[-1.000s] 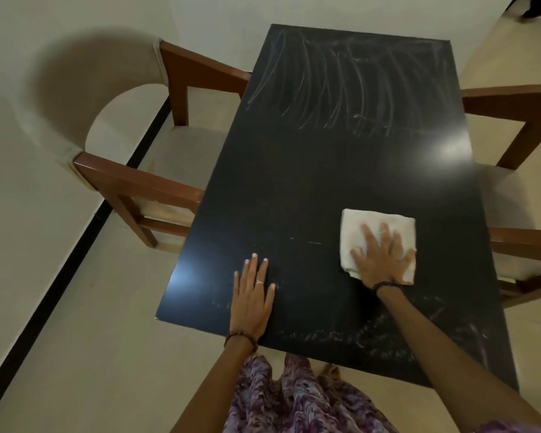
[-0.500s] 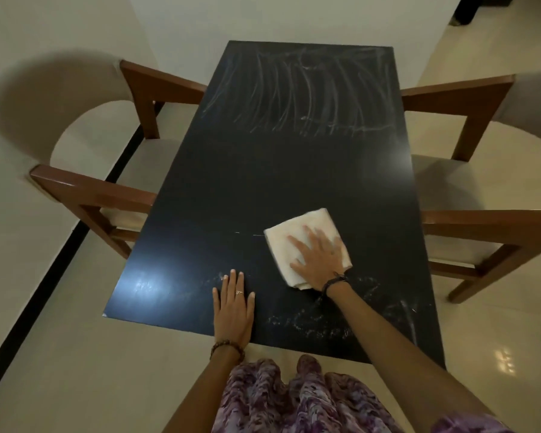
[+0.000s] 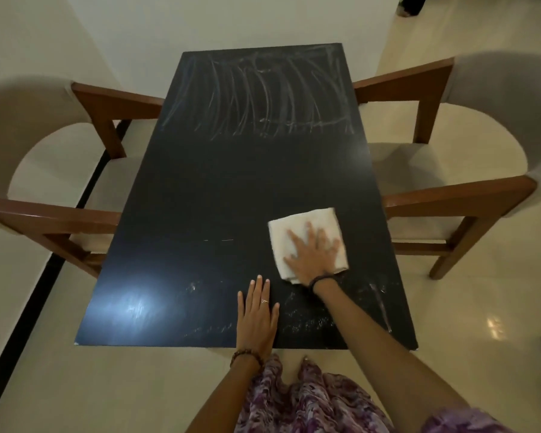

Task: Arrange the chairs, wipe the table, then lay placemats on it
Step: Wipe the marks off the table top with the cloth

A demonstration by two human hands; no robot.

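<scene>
A black rectangular table fills the middle of the view, with pale wipe streaks across its far end and near edge. A folded white cloth lies on the near right part of the tabletop. My right hand presses flat on the cloth with fingers spread. My left hand rests flat on the table near its front edge, fingers straight and holding nothing. A wooden armchair with a pale cushion stands at the table's left side, and a matching chair at its right.
A white wall runs behind the table's far end. A black strip crosses the pale tiled floor under the left chair. My patterned purple clothing is at the table's near edge.
My right hand slid the cloth left across the near part of the table, then back to the right. My left hand stayed flat near the front edge. The view shifted.
</scene>
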